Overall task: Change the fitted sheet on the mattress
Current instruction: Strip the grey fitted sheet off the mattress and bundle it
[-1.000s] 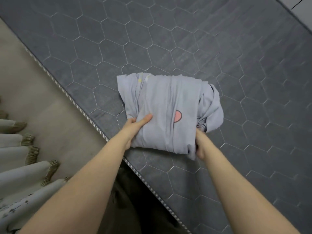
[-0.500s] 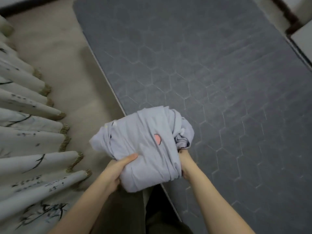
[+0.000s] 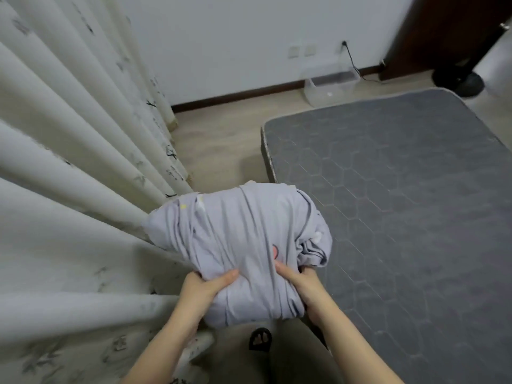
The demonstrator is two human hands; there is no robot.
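- Pale lilac-grey cloth fills the middle of the head view: the fitted sheet [image 3: 243, 245], rolled into a tight bundle with a small pink mark and a yellow speck in its print.
- The bundle is held up in the air in front of the person, over the strip of floor [image 3: 221, 139] between the curtain [image 3: 69, 162] and the mattress [image 3: 401, 189]. Its right side overlaps the mattress's near left edge in the picture.
- The left hand [image 3: 202, 289] grips the bundle's near lower-left part, thumb on top and the other fingers [image 3: 230, 275] curled under the cloth.
- The right hand [image 3: 302, 284] grips the near lower-right part, thumb pressed onto the top, the rest tucked beneath the folds.
- The mattress is bare, dark grey, quilted in hexagons with a corded edge, and lies on the right.
- The cream curtain with a faint branch print hangs in deep folds along the left.
- By the white wall [image 3: 235, 37], a clear plastic box [image 3: 329, 87] sits on the floor beyond the mattress's far end, with a black cable [image 3: 353, 63] plugged in above it.
- A dark sandal [image 3: 260, 338] shows below the bundle.
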